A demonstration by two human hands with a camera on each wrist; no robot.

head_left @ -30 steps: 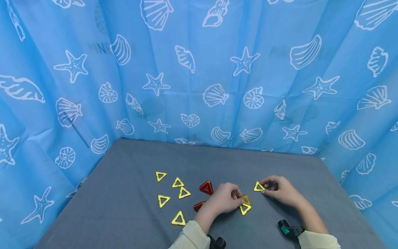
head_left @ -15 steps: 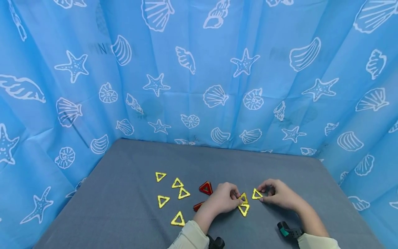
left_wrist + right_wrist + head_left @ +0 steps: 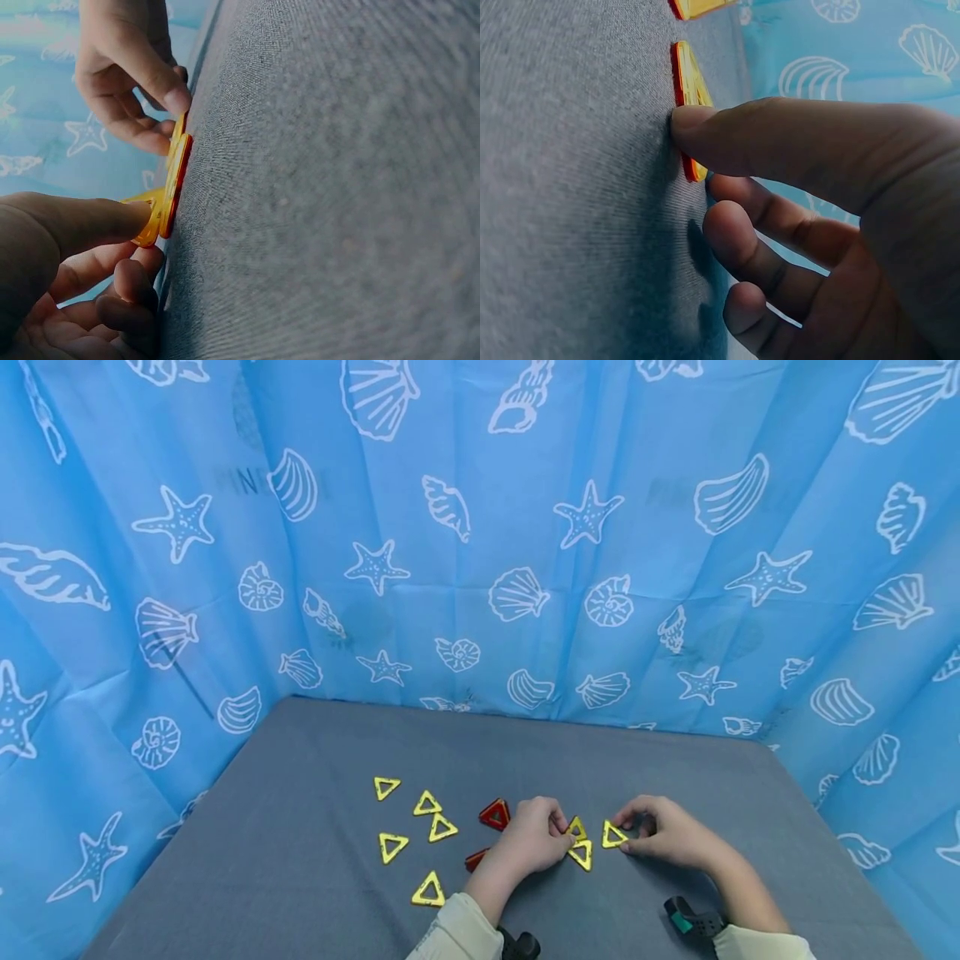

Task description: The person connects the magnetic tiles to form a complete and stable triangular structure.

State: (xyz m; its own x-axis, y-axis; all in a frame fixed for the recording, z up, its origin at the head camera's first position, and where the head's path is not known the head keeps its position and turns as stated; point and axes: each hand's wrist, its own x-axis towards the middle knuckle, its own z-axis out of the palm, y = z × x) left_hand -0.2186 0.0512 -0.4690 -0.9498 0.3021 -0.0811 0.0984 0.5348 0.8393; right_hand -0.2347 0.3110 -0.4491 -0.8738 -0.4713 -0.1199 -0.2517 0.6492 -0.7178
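My left hand (image 3: 528, 837) pinches a yellow triangular magnetic tile (image 3: 577, 828) with an open centre. A second yellow triangular tile (image 3: 582, 854) lies edge to edge with it, on the near side. To the right, my right hand (image 3: 663, 831) grips another yellow triangular tile (image 3: 612, 835) between thumb and fingers, a small gap from that pair. In the left wrist view, the left thumb (image 3: 124, 221) presses on its tile. The right thumb (image 3: 705, 127) covers part of its tile (image 3: 694, 79) in the right wrist view, where the tile lies close to the cloth.
Several loose yellow triangular tiles (image 3: 428, 891) are spread over the grey cloth (image 3: 322, 760) on the left. Two dark red triangular pieces lie beside the left hand, a farther one (image 3: 495, 814) and a nearer one (image 3: 475, 859) partly behind the forearm. A blue shell-print curtain (image 3: 465, 610) surrounds the table.
My right hand has brought its tile leftward and nearer to me, level with the pair. The left hand has drawn its joined pair slightly to the left.
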